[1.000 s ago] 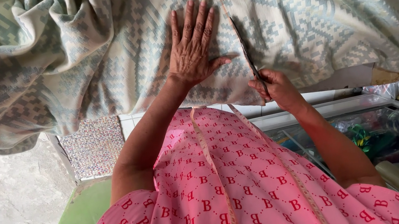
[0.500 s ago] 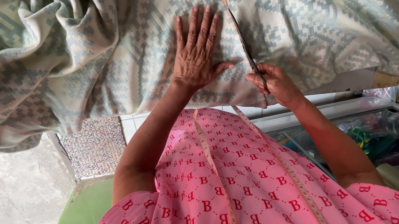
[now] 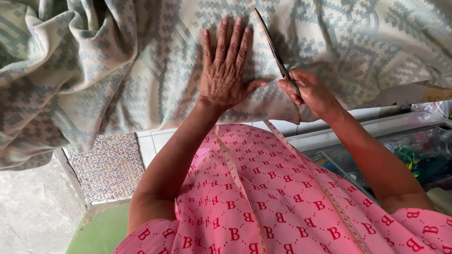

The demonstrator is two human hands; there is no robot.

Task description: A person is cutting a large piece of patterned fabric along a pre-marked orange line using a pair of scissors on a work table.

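From my remote feed: the patterned grey-and-cream woven fabric [image 3: 107, 61] drapes across the table; the left hand [image 3: 225, 73] lies flat on it, fingers spread, while just beside it the right hand [image 3: 308, 91] is closed around scissors [image 3: 272, 47] whose blades rest along the cloth.

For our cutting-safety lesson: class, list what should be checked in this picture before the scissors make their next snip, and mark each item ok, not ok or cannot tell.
1. Left hand lies flat on the patterned fabric: ok.
2. Left fingers are beside the scissors, not across the blades: ok.
3. Right hand grips the scissors' handles: ok.
4. Fabric smooth ahead of the blades: ok; bunched only far left.
5. Blades follow the faint line: cannot tell.
6. Measuring tape hangs away from the blades: ok.
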